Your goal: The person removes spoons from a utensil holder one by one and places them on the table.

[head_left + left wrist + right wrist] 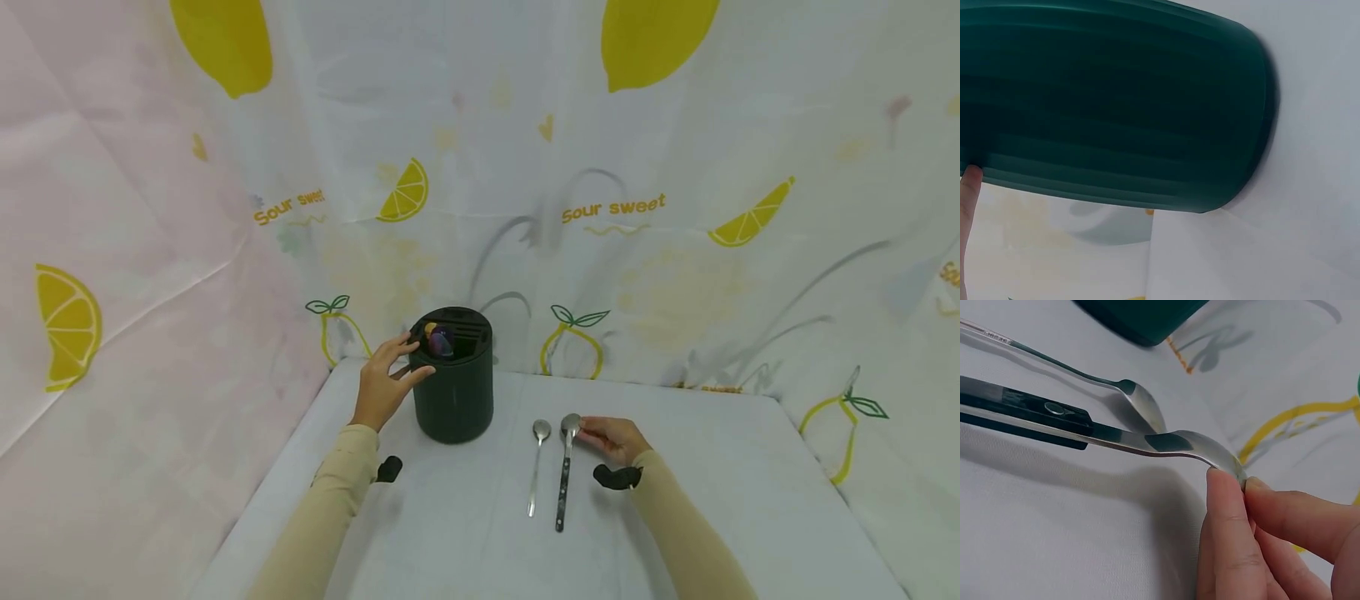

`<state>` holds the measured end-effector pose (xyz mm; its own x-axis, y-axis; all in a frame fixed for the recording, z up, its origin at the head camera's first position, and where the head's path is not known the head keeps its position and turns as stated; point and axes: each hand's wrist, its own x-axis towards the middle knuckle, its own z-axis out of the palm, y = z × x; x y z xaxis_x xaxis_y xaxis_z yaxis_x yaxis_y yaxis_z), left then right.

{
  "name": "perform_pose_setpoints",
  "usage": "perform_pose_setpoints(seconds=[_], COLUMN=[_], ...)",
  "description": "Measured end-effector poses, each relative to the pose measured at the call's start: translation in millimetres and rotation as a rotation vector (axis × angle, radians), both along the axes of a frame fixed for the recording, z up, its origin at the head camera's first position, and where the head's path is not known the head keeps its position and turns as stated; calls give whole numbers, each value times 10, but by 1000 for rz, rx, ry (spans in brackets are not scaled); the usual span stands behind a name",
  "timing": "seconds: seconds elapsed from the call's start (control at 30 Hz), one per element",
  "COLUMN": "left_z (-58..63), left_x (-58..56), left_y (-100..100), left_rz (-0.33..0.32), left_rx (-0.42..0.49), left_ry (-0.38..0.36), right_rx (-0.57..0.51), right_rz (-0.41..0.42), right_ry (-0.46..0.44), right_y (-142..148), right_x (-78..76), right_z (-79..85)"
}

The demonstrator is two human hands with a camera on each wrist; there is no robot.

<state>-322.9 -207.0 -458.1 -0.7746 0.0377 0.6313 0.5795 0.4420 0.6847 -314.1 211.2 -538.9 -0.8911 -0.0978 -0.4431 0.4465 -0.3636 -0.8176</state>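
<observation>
Fingers and thumb of my left hand (386,387) hold the left side of a dark green utensil holder (453,404), close to its rim. A fingertip (971,175) presses the ribbed wall in the left wrist view. Inside the slotted black top sits a rounded purple-and-orange thing (440,342). Between thumb and fingers, my right hand (615,437) pinches the bowl edge of a spoon (1179,445) with a black riveted handle. That handle points toward me. Left of it, a slimmer all-metal spoon (536,467) lies on the table, bowl away from me.
A white cloth covers the table (450,533). Behind it hangs a lemon-printed curtain (480,250), close behind the holder, and a pinkish side panel (112,333) stands at the left. Black bands with camera mounts (617,477) sit on the wrists.
</observation>
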Motion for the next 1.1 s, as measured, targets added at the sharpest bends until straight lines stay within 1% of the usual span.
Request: perform_pose_setpoints(seconds=[0.1, 0.2, 0.33, 0.37, 0.53, 0.73, 0.9, 1.1], left_z=[-1, 9, 25, 29, 42, 24, 8, 10], left_x=[9, 25, 32, 32, 29, 15, 16, 27], left_y=[6, 12, 17, 17, 17, 19, 17, 17], left_rz=[-5, -7, -2, 0, -2, 0, -1, -1], left_rx=[9, 16, 7, 6, 8, 9, 3, 15], left_ry=[-3, -12, -18, -18, -5, 5, -5, -6], right_rx=[33, 70, 107, 109, 134, 207, 309, 455], right_rz=[1, -25, -44, -38, -50, -74, -38, 23], right_ry=[0, 4, 21, 28, 44, 55, 92, 146], right_y=[-27, -56, -94, -102, -151, -178, -167, -145], right_x=[4, 2, -4, -6, -20, -29, -9, 38], right_z=[-1, 6, 21, 24, 18, -18, -64, -55])
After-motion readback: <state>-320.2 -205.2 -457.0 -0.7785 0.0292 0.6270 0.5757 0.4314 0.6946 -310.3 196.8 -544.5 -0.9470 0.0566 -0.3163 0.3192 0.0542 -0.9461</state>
